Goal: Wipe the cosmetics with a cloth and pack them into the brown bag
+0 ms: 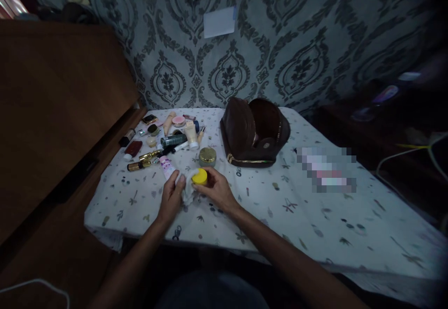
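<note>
My right hand [217,190] grips a small round container with a yellow lid [199,177], thumb and fingers at its right side. A crumpled white cloth or tissue [188,192] lies against the container's left side, and my left hand [172,193] is closed on it. Just beyond the left fingers is a white and purple tube [165,165] on the table. Behind the yellow lid stands a round jar with a gold lid [207,156]. To the right of that jar, a brown bag [252,134] sits with its top unzipped and gaping.
Cosmetics, including a dark green bottle [174,141], a cream tube [191,134] and a pink compact [178,121], crowd the back left of the cloth-covered table [280,225]. A blurred-out object [327,170] lies at right. Wooden furniture [63,94] borders the left side.
</note>
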{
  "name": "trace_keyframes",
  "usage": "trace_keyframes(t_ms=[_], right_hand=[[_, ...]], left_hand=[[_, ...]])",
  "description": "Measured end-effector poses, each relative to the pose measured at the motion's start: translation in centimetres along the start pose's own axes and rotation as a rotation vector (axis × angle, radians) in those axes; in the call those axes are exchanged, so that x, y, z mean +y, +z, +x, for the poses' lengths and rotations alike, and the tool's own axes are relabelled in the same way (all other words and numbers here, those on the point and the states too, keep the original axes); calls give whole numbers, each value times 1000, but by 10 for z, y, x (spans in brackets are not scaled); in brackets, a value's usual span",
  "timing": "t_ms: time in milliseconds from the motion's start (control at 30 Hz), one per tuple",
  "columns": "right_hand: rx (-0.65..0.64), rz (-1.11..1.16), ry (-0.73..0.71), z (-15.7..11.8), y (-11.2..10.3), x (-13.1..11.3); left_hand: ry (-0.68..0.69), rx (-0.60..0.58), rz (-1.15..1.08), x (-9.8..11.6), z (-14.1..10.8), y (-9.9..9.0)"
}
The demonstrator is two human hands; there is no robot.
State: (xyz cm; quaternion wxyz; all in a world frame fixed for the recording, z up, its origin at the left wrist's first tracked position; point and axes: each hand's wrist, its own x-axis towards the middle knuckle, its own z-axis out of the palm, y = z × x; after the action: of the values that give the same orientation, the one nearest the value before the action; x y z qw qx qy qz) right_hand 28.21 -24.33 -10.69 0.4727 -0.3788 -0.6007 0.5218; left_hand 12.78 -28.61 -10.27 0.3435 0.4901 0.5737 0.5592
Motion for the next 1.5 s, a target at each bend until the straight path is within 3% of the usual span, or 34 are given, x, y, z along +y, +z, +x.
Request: trace_keyframes(t_ms=[300, 533, 667, 867, 1000, 1100, 1200, 1300, 1400, 1500], right_hand=[[51, -347, -96, 1, -5, 5], [-61, -491, -189, -3, -3, 11], [-102, -443, -268, -8, -1, 9], [-54, -426, -263, -12, -2, 0], [-10, -330, -219, -13, -8, -11], [26, -192, -194, -13, -24, -24], [82, -89, -187, -12, -55, -46], [184, -117, -171, -6, -97, -76], [308, -108, -202, 10, -136, -106], [365, -183, -246, 38, -165, -124]], left_hand=[[385, -213, 204, 16, 0, -2], [606, -224, 444, 13, -1, -2], [571, -271, 497, 17, -2, 1], [470, -116, 508, 26, 8, 8], [313, -76, 324, 36, 28, 16], [206, -56, 152, 45, 40, 27], [217, -92, 132, 55, 47, 44], [325, -332, 248, 67, 50, 70], [417, -569, 365, 82, 54, 107], [461, -685, 558, 95, 61, 146]])
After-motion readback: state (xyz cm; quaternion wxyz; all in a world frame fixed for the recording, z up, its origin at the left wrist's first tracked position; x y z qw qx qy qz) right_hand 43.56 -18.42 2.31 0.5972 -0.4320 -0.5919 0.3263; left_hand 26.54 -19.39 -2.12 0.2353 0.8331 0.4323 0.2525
